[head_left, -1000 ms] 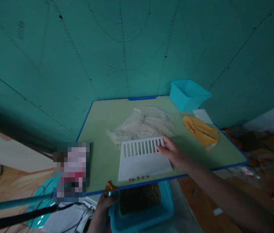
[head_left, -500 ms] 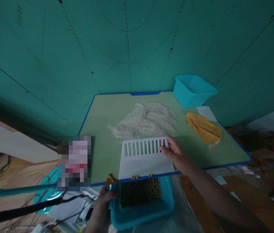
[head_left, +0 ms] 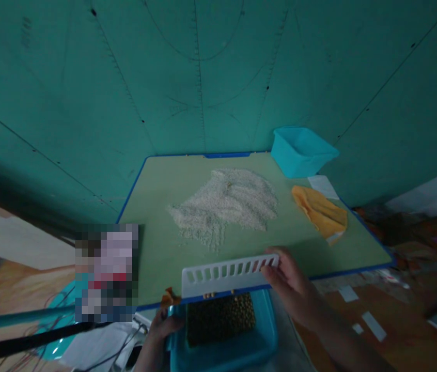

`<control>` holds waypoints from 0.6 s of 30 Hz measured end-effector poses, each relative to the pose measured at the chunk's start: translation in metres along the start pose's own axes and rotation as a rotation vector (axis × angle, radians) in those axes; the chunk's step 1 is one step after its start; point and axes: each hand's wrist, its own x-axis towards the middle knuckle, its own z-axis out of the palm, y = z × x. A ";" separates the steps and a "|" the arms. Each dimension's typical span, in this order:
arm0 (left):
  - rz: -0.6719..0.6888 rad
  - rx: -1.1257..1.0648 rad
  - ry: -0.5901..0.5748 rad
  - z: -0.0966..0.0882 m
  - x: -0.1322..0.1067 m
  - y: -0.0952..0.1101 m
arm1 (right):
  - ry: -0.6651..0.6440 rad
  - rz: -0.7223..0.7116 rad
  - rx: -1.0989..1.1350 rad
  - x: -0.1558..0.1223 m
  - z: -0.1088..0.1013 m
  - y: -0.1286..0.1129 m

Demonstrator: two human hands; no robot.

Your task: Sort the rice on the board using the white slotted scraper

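Note:
My right hand (head_left: 292, 281) is closed on the right end of a white plastic scraper with a row of slots (head_left: 222, 284). The scraper stands tilted along the table's front edge, with a few small tan beans (head_left: 213, 295) beside its lower edge. My left hand (head_left: 164, 326) is closed round the left rim of a blue plastic tub (head_left: 218, 359) under that edge. Inside the tub lie tan beans (head_left: 246, 310) and a darker mass that I cannot make out. A spread pile of pale grain (head_left: 230, 201) lies mid-table, beyond the scraper.
A light green tabletop (head_left: 156, 217) with a blue border meets a green wall. An empty turquoise bin (head_left: 299, 155) stands at the back right, near a white paper (head_left: 324, 187) and an orange cloth (head_left: 321, 213). An orange scrap (head_left: 169, 297) lies by my left hand; cables hang lower left.
My right hand has drawn the scraper towards me, off the grain to the front edge, and tipped it more steeply. My left hand keeps its hold on the tub.

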 end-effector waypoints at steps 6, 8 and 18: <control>0.048 0.030 -0.041 0.003 -0.007 0.014 | 0.022 -0.109 -0.078 -0.016 0.003 0.009; 0.062 0.016 -0.055 0.005 -0.006 0.015 | 0.053 -0.155 -0.041 -0.019 0.008 0.009; 0.058 -0.076 -0.073 0.010 0.009 0.006 | 0.123 -0.488 0.067 -0.017 0.022 0.013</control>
